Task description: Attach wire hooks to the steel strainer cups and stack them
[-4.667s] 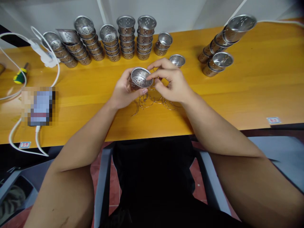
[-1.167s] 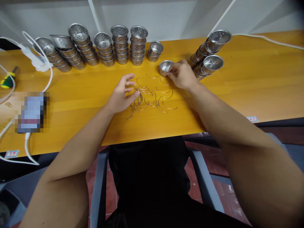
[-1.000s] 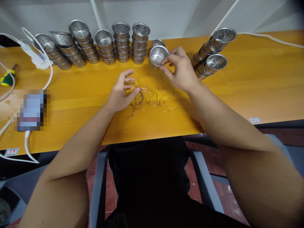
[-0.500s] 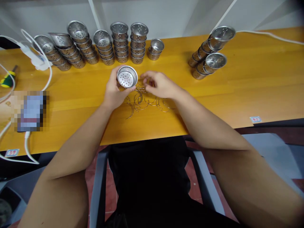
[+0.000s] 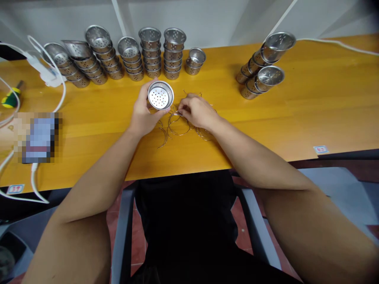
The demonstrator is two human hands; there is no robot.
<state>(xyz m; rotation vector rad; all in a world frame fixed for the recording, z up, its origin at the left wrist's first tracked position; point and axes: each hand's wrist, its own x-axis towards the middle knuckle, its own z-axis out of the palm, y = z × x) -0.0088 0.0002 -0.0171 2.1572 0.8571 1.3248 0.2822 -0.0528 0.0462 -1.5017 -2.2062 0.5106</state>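
My left hand (image 5: 143, 112) is wrapped round a small perforated metal cup (image 5: 160, 96), tilted so that its mouth and holed bottom face me. Just right of it, my right hand (image 5: 195, 110) is low over the table, thumb and fingertips pinched together on a thin wire ring (image 5: 179, 133). The fingers partly hide where they meet the wire. Around and under that hand several more thin curved wires (image 5: 163, 138) lie in a loose tangle on the wooden table.
Stacks of perforated cups (image 5: 152, 53) line the back of the table (image 5: 319, 98). Two leaning stacks (image 5: 260, 69) stand at right. On the left are a phone (image 5: 41, 138), white cables, a power adapter (image 5: 53, 77) and a green-yellow screwdriver handle (image 5: 11, 98).
My right hand has come down onto the wires and its fingers have closed at them; some wires have shifted. My left hand keeps the cup in nearly the same place.
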